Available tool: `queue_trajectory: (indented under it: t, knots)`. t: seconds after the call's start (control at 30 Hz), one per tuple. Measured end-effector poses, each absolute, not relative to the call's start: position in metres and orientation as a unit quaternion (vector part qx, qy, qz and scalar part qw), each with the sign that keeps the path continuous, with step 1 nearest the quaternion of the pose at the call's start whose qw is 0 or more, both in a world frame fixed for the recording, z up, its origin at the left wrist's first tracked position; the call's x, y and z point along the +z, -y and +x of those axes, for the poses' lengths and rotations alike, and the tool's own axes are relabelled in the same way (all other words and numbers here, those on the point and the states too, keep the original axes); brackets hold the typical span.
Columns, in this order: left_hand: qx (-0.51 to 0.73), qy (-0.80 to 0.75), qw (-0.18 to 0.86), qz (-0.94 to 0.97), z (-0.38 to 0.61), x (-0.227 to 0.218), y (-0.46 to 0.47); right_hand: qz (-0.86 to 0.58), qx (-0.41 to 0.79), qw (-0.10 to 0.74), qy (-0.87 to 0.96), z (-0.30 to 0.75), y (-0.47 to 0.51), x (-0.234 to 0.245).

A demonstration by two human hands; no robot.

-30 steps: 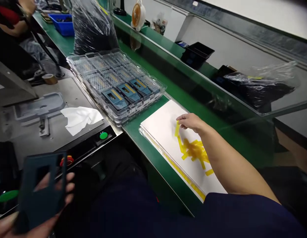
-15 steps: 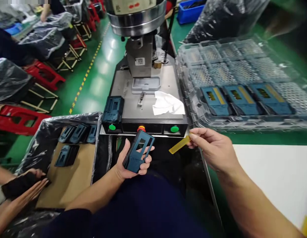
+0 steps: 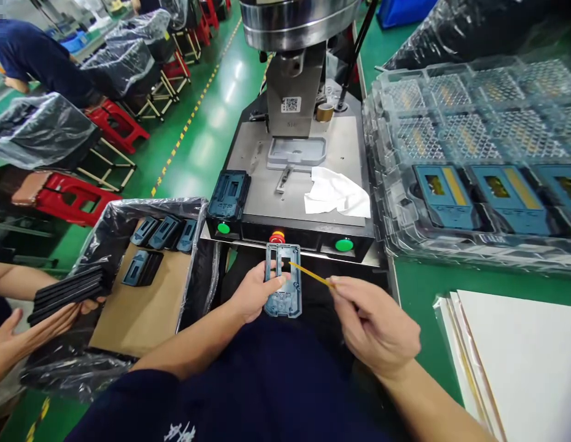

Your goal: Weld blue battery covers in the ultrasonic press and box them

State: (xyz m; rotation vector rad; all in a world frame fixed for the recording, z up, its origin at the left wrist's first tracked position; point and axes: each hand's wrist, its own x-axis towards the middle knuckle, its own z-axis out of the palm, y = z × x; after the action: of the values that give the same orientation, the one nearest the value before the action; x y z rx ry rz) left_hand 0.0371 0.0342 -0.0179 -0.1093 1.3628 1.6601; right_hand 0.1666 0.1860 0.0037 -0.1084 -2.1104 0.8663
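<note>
Teal plastic makes the housing (image 3: 290,298) in front of the press (image 3: 266,202), its long axis running away from the wearer, with the windowed end toward the press and the ribbed face up. The left hand's (image 3: 252,293) fingers are clamped on its left side. The right hand (image 3: 377,325) has its fingers pinched on one yellow strip (image 3: 310,274), slanting leftward and away, free tip at the housing's openings; whether they touch, I cannot tell. One plastic-lined bin (image 3: 91,242) contains four groups of blue parts (image 3: 164,232), three in a row and one nearer, on cardboard (image 3: 147,319). Beside it, a co-worker's hands hold a stack of black pieces (image 3: 71,294). On the bench (image 3: 419,279), a clear compartmented tray (image 3: 405,239) shows three blue frames (image 3: 451,213), the third cut off by the view's edge.
</note>
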Motion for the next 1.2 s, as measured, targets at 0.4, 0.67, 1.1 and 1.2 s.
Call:
queue_trajectory:
  t: [0.4, 0.67, 1.1, 1.2]
  knots:
    - [0.737, -0.424, 0.521, -0.074, 0.050, -0.006, -0.045, 0.118, 0.226, 0.359, 0.898, 0.150, -0.175, -0.020]
    - [0.755, -0.400, 0.516, -0.064, 0.047, -0.011, -0.042, 0.136, 0.204, 0.275, 0.930, 0.140, -0.165, -0.018]
    - [0.774, -0.363, 0.511, -0.089, 0.041, -0.015, -0.040, -0.074, 0.274, 0.233, 0.930, 0.152, -0.163, -0.011]
    - [0.779, -0.363, 0.506, -0.080, 0.042, -0.014, -0.040, -0.106, 0.266, 0.168, 0.943, 0.151, -0.161, -0.010]
